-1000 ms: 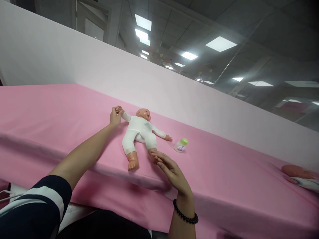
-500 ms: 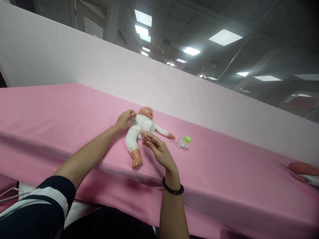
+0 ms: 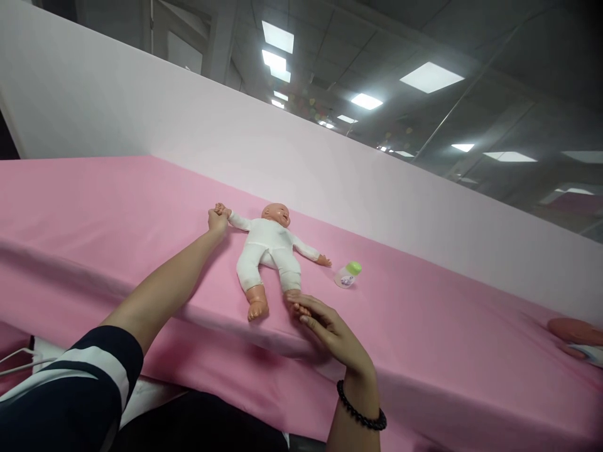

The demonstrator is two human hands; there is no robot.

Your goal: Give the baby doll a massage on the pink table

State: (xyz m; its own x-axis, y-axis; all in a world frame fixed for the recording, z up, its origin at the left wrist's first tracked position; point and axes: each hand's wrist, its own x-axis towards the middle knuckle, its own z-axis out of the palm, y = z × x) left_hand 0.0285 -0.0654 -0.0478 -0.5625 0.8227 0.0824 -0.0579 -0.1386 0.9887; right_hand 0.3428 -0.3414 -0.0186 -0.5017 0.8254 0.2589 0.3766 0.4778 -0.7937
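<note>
A baby doll (image 3: pixel 269 235) in a white suit lies on its back on the pink-covered table (image 3: pixel 424 314), its head toward the white wall. My left hand (image 3: pixel 218 220) is closed around the doll's hand on the left, and that arm is stretched out sideways. My right hand (image 3: pixel 327 326) grips the doll's foot on the right, with the fingers over it and the thumb below. That leg lies extended toward the front edge. The doll's other leg and other arm rest free on the cover.
A small clear bottle with a green cap (image 3: pixel 348 275) stands slightly tilted beside the doll's free hand. At the far right lies part of another doll (image 3: pixel 575 331). A white partition (image 3: pixel 282 150) with glass above it runs behind the table.
My left hand has drawn the doll's arm out to the left, away from its body. My right hand has brought the bent leg down and straightened it toward the front edge.
</note>
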